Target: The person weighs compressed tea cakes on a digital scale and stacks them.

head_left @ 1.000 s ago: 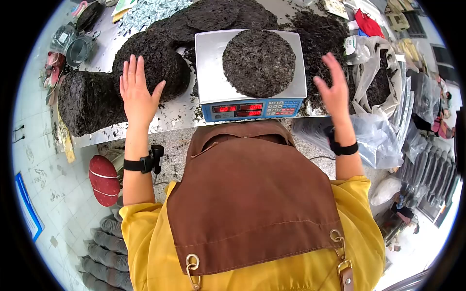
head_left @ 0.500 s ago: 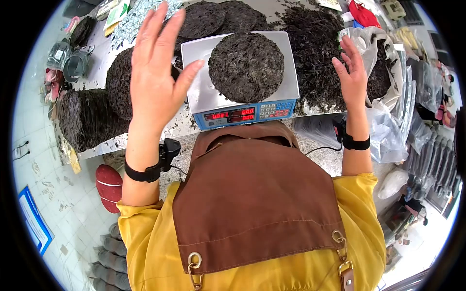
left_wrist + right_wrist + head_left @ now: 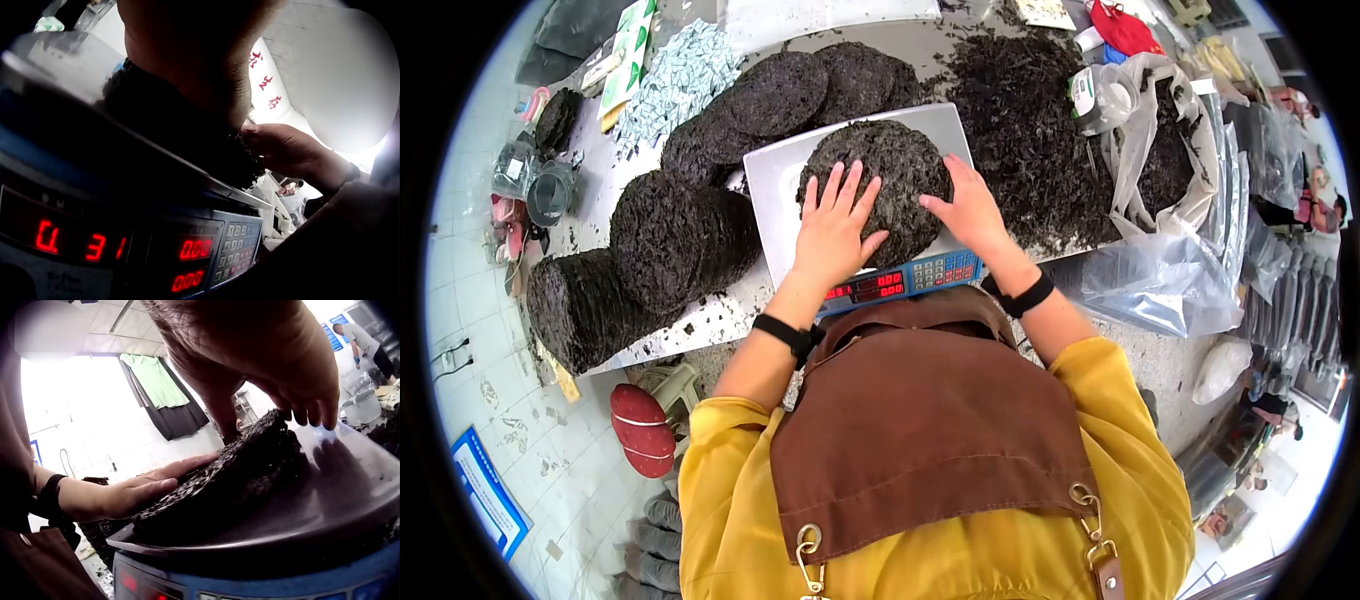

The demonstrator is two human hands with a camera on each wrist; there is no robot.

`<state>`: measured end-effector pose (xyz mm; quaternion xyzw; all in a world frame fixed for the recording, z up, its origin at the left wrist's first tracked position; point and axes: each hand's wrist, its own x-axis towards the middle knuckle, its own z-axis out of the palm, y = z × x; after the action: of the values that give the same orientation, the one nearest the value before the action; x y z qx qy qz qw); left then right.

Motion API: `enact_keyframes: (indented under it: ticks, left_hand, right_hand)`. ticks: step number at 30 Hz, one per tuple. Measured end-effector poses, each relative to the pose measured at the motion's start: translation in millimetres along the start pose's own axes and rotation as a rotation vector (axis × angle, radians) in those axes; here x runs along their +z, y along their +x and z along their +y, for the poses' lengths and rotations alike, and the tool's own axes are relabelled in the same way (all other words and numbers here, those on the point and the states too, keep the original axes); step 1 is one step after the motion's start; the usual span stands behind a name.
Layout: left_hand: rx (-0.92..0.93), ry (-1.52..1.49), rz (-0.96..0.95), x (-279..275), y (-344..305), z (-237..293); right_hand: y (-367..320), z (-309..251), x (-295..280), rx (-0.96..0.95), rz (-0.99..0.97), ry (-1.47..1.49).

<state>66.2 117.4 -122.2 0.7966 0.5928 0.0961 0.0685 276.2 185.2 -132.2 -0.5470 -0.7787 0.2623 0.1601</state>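
A dark, rough round cake point(image 3: 890, 200) lies on the metal pan point(image 3: 775, 185) of a blue scale with red digits point(image 3: 81, 242). My left hand point(image 3: 833, 225) rests on its left part, palm down, fingers spread. At the cake's right edge, my right hand point(image 3: 975, 212) holds the rim, thumb on top and fingers over the side. In the right wrist view the cake point(image 3: 212, 481) looks tilted, its edge near the right hand point(image 3: 256, 356) raised, while the left hand point(image 3: 134, 494) lies flat on it. The underside is mostly in shadow.
Stacks of similar dark cakes point(image 3: 675, 240) stand left and behind the scale point(image 3: 945, 270). Loose dark shreds point(image 3: 1025, 130) cover the table on the right, beside an open plastic bag point(image 3: 1130, 170) and a clear jar point(image 3: 1105, 97). Small pale packets point(image 3: 680, 80) lie at the back left.
Both hands have come from raised positions beside and above the scale down onto the cake. The left rests on top, and the right has taken hold of the edge.
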Motion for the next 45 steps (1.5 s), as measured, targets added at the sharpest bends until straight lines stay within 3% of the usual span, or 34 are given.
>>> enact_keyframes:
  ticks: [3,5,6,7,9,11,14,15,18,20,23,25,28,29,31,33,35,36,37,39,41,44,45]
  left_hand:
    - [-0.019,0.004,0.015,2.9,-1.1,-0.1]
    - [-0.031,-0.034,0.008,-2.1,-0.3,0.1]
    - [-0.042,-0.042,0.033,-5.2,-0.7,1.9]
    - [-0.054,-0.054,0.055,-12.6,0.5,5.9]
    - [-0.038,-0.071,0.097,-32.2,7.8,18.1]
    - [-0.012,-0.057,0.158,-23.6,19.2,21.5]
    - [-0.055,0.032,0.012,17.1,22.0,18.3]
    - [-0.055,0.036,0.024,17.6,23.7,18.3]
    - [-0.060,0.028,0.007,17.6,22.0,17.1]
    - [-0.054,0.039,0.019,16.4,21.8,17.1]
    - [-0.041,0.058,0.040,16.2,23.0,17.5]
    - [-0.042,0.059,-0.007,14.6,22.5,17.7]
    - [-0.032,0.014,0.014,15.2,17.7,17.4]
    - [-0.030,-0.018,0.026,7.4,22.2,15.9]
    - [-0.055,-0.032,0.097,-23.8,15.3,17.4]
    - [-0.116,-0.080,0.149,-49.5,-5.6,13.5]
    - [-0.165,-0.124,0.067,-37.4,-24.2,1.6]
    - [-0.131,-0.203,0.010,-20.9,-32.2,-5.9]
    - [-0.089,-0.113,-0.103,-9.3,-38.0,-4.8]
    - [-0.029,-0.104,-0.077,-11.8,-38.5,1.7]
    - [-0.015,-0.135,-0.084,-14.9,-33.9,-2.1]
    - [-0.047,-0.194,-0.100,-32.3,-27.7,1.9]
    - [-0.052,-0.190,-0.091,-39.3,-26.2,2.6]
  right_hand:
    - [-3.8,-10.2,-5.5,-0.045,0.124,0.083]
    - [3.0,-14.1,-7.9,0.228,-0.047,0.453]
    - [6.6,-7.3,-0.5,0.232,-0.051,0.640]
    - [9.6,-7.2,-0.2,0.229,-0.051,0.638]
    - [13.3,-9.3,1.6,0.187,-0.006,1.032]
    - [18.5,-6.2,19.1,0.098,0.012,0.900]
    - [14.2,-25.8,16.8,0.150,-0.002,0.200]
    - [13.2,-24.7,24.9,0.073,0.068,0.131]
    - [23.7,-17.5,26.2,0.085,0.017,0.094]
    - [25.2,4.6,25.7,-0.083,0.003,0.163]
    - [25.0,25.1,-9.9,-0.040,-0.113,0.276]
    - [15.1,30.6,-44.9,-0.033,0.001,0.133]
    - [7.3,60.2,-79.9,0.150,-0.034,-0.242]
    - [7.5,72.9,-81.2,0.054,0.013,-0.433]
    - [7.3,84.4,-82.6,-0.110,0.235,-0.322]
    - [10.4,51.5,-83.2,0.133,0.099,0.444]
    - [24.4,38.4,-63.4,0.121,-0.029,0.620]
    - [33.3,24.5,-54.4,0.202,-0.134,0.737]
    - [45.6,25.1,-30.7,0.239,-0.179,0.719]
    - [69.3,44.7,19.4,0.084,-0.357,0.578]
    - [73.4,7.1,-14.2,0.245,-0.530,0.625]
    - [98.5,35.6,-25.5,0.147,-0.607,0.854]
    - [112.3,49.1,-33.5,0.143,-0.523,0.980]
